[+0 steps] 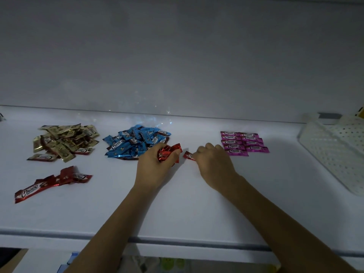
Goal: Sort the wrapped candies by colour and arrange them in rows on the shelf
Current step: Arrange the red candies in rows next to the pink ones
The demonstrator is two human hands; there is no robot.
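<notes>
L to R: gold pile at 10 o'clock and blue heap at 11, both loose. The left hand at 12 grips a bunch of red candies, prob as stock. The right hand pinches one red candy down on the shelf, looks like starting a row by the pink rows at 1.

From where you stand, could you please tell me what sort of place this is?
Probably a shop or storeroom shelf: a white shelf, wrapped candies grouped by colour, and a perforated white basket beside them.
</notes>
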